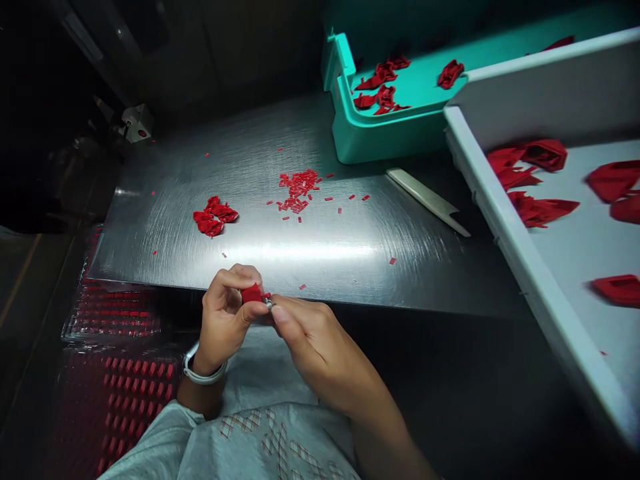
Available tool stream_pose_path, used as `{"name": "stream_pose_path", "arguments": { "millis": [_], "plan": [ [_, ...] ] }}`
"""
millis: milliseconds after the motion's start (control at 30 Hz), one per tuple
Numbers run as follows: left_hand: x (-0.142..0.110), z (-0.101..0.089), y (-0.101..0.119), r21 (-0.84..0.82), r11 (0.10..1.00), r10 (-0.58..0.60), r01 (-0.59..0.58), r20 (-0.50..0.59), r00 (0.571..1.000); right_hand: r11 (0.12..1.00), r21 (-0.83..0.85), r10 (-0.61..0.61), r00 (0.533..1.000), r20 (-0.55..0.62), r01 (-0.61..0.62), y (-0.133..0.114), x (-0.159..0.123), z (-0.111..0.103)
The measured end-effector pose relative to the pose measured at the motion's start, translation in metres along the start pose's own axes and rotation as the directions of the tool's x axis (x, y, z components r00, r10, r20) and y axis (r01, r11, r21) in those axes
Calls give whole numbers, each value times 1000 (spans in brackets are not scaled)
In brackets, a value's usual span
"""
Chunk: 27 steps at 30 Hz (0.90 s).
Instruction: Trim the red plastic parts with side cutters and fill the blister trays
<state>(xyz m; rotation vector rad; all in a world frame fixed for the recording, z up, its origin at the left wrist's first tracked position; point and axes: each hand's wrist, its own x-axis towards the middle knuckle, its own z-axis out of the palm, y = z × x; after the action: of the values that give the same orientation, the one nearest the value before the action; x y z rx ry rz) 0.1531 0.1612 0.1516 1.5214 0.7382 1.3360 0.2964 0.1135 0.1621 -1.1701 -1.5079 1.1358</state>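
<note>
At the table's near edge, my left hand (225,313) is closed on a small red block-like piece (251,293), pinched between thumb and fingers. Against its right side, my right hand (305,333) is closed on a small shiny metal tool (269,303), mostly hidden by the fingers, so its kind cannot be made out. A tiny red bit shows at the tool's tip. Beyond the hands lies a loose pile of small red rectangular bits (299,190). Left of it rest crumpled red pieces (213,217) in a clump.
A green bin (390,137) with crumpled red pieces stands at the back right. Nearer is a white tray (530,260) holding larger red pieces. A pale flat strip (425,200) lies on the metal table (165,173). Clear trays of red pieces (137,387) sit low at left.
</note>
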Motion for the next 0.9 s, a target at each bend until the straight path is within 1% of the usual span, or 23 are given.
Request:
{"name": "stream_pose_path", "arguments": {
  "millis": [100,267,367,467,567,633,767,900],
  "plan": [
    [-2,1,2,16,1000,-13,13,-27,1000,1000,11,5,1000,22,-6,2,-1,0],
    [-1,-6,4,-22,998,-62,63,57,996,999,49,2,1000,19,-3,1,-2,0],
    [-2,-10,3,-48,995,-89,92,69,994,998,69,5,1000,12,-5,-1,-1,-1],
    [-3,-9,3,-73,988,-134,135,23,991,996,85,18,999,31,-20,-3,0,-2],
    [-5,-6,4,-58,984,-168,166,-24,986,996,90,10,1000,26,-12,-5,0,-1],
    [-6,-5,4,-40,985,-172,170,-41,984,996,86,1,1000,0,-1,-6,-1,1],
    [-8,-6,3,-22,980,-197,195,-72,978,998,65,-15,994,-105,22,-4,-3,8],
    [-10,-4,0,14,979,-200,203,-109,974,997,71,-27,992,-125,36,3,2,16]
  ]
}}
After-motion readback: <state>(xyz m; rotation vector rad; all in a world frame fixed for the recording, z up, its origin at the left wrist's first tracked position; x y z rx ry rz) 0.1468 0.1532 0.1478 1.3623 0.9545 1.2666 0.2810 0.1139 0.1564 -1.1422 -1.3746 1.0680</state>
